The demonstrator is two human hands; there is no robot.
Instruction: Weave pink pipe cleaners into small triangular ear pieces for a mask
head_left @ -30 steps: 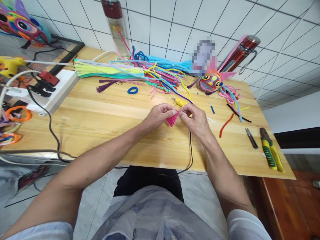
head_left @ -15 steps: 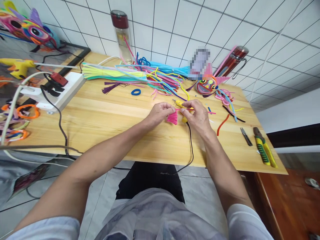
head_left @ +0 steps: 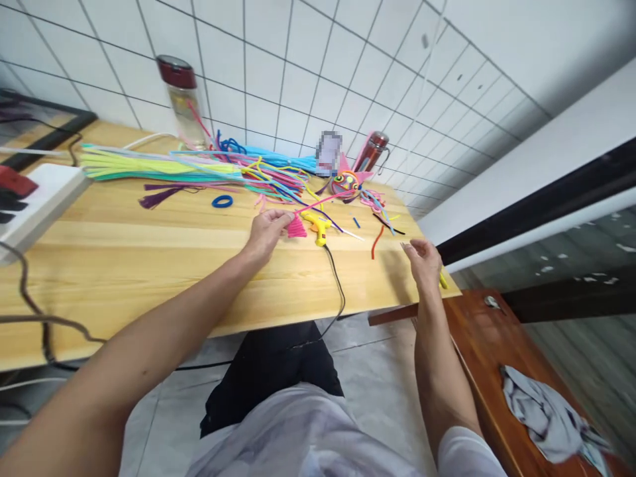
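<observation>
My left hand (head_left: 271,232) is closed in a pinch on a flat piece of bright pink pipe cleaner (head_left: 297,227), coiled in rows. A straight pink tail (head_left: 325,200) sticks out from it up to the right. My right hand (head_left: 424,260) is over the right side of the table, fingers closed around small snips, mostly hidden, with only a thin tip (head_left: 403,245) showing. Beside that hand a yellow plier handle (head_left: 444,281) shows. A yellow glue gun (head_left: 318,226) lies just right of the pink piece, its black cord running off the front edge.
Bundled pipe cleaners (head_left: 163,165) lie along the back, near a glass bottle (head_left: 183,99) and a red flask (head_left: 371,154). A colourful fish-like figure (head_left: 344,183) stands before the flask. A blue ring (head_left: 222,201), a red pipe cleaner piece (head_left: 377,242) and a power strip (head_left: 47,199) are also on the table (head_left: 199,252).
My right hand has let go of the pink pipe cleaner and moved right to the snips. My left hand still holds the pink piece. The view has swung right.
</observation>
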